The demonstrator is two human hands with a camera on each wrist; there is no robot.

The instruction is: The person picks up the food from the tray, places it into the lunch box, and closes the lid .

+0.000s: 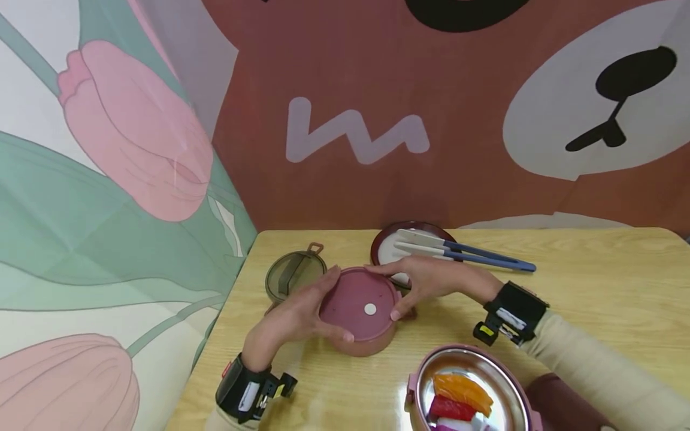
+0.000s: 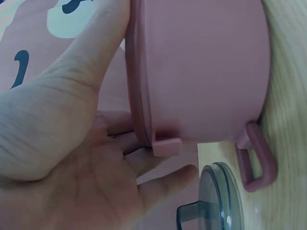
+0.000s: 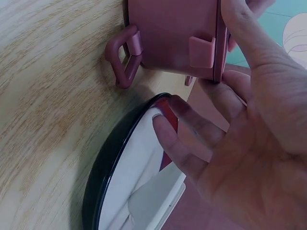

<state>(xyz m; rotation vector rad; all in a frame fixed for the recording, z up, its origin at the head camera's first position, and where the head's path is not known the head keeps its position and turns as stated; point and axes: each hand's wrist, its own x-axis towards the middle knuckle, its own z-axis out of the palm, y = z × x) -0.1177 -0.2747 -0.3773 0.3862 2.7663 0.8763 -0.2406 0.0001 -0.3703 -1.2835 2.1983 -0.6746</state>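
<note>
A round pink lunch box (image 1: 366, 347) stands on the wooden table, its pink lid (image 1: 345, 299) on top with a small white disc. My left hand (image 1: 296, 314) grips the lid's left edge, thumb at the near rim. On the opposite side my right hand (image 1: 431, 278) holds the rim between thumb and index finger. Small side clasps show, one clasp (image 2: 167, 147) in the left wrist view and another clasp (image 3: 201, 52) in the right wrist view, both flush near the lid seam. A loop handle (image 3: 115, 52) juts out low on the wall.
A tinted see-through lid (image 1: 277, 278) lies behind my left hand. Beyond my right hand, white-tipped tongs with blue handles (image 1: 485, 254) rest across a dark-rimmed plate (image 1: 385, 239). A steel-lined pink pot (image 1: 501, 374) at front right holds orange and red food slices (image 1: 463, 392).
</note>
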